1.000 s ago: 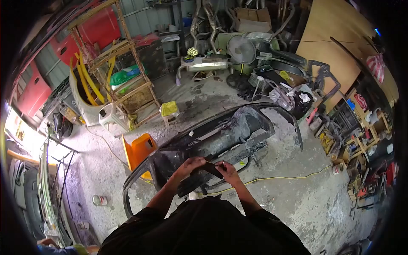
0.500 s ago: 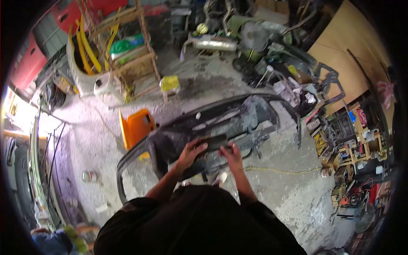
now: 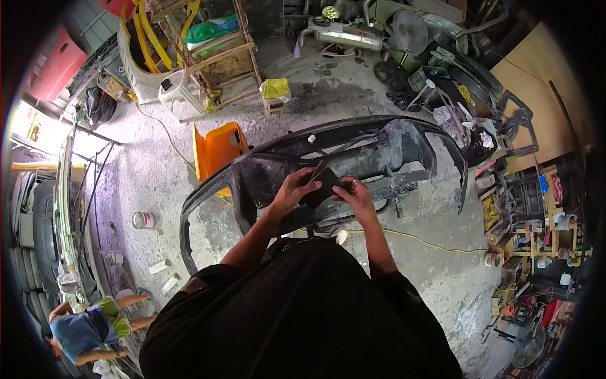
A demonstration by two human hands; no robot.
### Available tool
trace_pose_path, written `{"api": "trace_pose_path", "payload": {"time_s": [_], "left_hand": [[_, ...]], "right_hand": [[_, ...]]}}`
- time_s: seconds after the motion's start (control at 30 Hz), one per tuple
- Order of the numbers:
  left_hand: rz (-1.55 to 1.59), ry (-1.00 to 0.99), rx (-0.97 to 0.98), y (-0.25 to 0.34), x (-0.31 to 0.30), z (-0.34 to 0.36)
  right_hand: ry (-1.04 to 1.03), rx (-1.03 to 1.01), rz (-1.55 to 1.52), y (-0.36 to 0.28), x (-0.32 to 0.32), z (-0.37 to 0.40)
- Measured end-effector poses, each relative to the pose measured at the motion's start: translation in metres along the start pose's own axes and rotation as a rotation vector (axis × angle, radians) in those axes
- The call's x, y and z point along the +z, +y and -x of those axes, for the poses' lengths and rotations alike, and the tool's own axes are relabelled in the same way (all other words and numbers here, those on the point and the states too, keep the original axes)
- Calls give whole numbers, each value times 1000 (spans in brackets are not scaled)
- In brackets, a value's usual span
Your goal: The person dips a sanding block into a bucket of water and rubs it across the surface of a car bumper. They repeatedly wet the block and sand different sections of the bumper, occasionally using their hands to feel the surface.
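- The left hand [image 3: 291,191] and right hand [image 3: 358,198] each pinch one end of a dark sheet [image 3: 320,187]; it is held between them, just above the black bumper [image 3: 385,148]
- The dark sheet looks thin, light and bendable, probably gritty rather than slippery; it is best held by its edges

Sheet [image 3: 320,187]: one, small, thin, dark, near black, roughly rectangular; material not discernible. Slightly bent and tilted, with one thin edge lifted at the top. Held in the air, pinched at one side by the left hand [image 3: 294,189] and at the other by the right hand [image 3: 357,197]. Sits over the middle of the bumper [image 3: 385,146], at its near edge.
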State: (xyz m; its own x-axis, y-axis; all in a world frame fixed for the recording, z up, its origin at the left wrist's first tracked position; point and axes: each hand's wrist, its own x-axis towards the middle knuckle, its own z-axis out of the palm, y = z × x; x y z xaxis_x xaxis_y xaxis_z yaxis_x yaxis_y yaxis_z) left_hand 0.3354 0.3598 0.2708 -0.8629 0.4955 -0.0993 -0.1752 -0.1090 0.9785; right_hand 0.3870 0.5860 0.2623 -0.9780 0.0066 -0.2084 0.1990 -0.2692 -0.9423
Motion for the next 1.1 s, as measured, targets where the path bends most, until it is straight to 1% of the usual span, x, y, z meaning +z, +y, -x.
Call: {"api": "trace_pose_path", "payload": {"time_s": [0.03,0.1,0.17,0.23,0.3,0.37,0.43,0.5,0.53,0.6,0.63,0.7,0.73,0.8,0.83,0.87,0.9,0.93,1.0,1.03,1.07,1.1], "left_hand": [[96,51,26,-4,3,-2],[14,56,39,-4,4,0],[-56,22,20,-8,3,1],[-118,-40,11,2,7,4],[-112,-51,-41,-57,-10,-3],[133,-109,-228,-2,6,10],[253,-27,-331,-6,7,12],[255,51,-418,-9,6,14],[249,49,-395,-15,2,13],[294,54,-530,-33,-4,12],[296,55,-517,-42,-4,12],[203,-4,-270,-53,-4,16],[201,-3,-267,-57,-5,19],[-625,134,620,-61,-7,27],[-628,129,616,-61,-11,23],[-55,145,60,-54,-14,15],[515,151,-501,-47,-16,8],[508,148,-508,-42,-16,11],[-63,115,-154,0,-1,28],[-66,110,-151,-23,-10,21],[-107,109,-185,-57,-24,10],[-147,108,-220,-77,-33,3]], "right_hand": [[2,-15,3,6,-1,2],[101,23,1,11,-5,-3],[138,-30,131,16,-7,-4],[109,-32,175,7,-6,-3],[145,-53,175,17,-10,-8],[148,-33,260,16,-11,-10],[145,-28,264,17,-11,-9],[125,-15,257,16,-8,-7],[120,-38,261,21,-8,-8],[78,-34,143,31,-9,-12],[72,-44,149,27,-8,-13],[59,-50,201,22,-3,-9],[50,-62,195,20,-2,-11],[38,-58,248,18,0,-13],[28,-53,301,18,1,-14],[33,-50,294,16,2,-15],[25,-76,350,13,2,-16],[18,-103,407,11,4,-17],[12,-117,396,9,7,-16],[-3,-137,395,6,8,-17],[0,-143,395,4,9,-18],[-5,-133,384,4,10,-18]]}}
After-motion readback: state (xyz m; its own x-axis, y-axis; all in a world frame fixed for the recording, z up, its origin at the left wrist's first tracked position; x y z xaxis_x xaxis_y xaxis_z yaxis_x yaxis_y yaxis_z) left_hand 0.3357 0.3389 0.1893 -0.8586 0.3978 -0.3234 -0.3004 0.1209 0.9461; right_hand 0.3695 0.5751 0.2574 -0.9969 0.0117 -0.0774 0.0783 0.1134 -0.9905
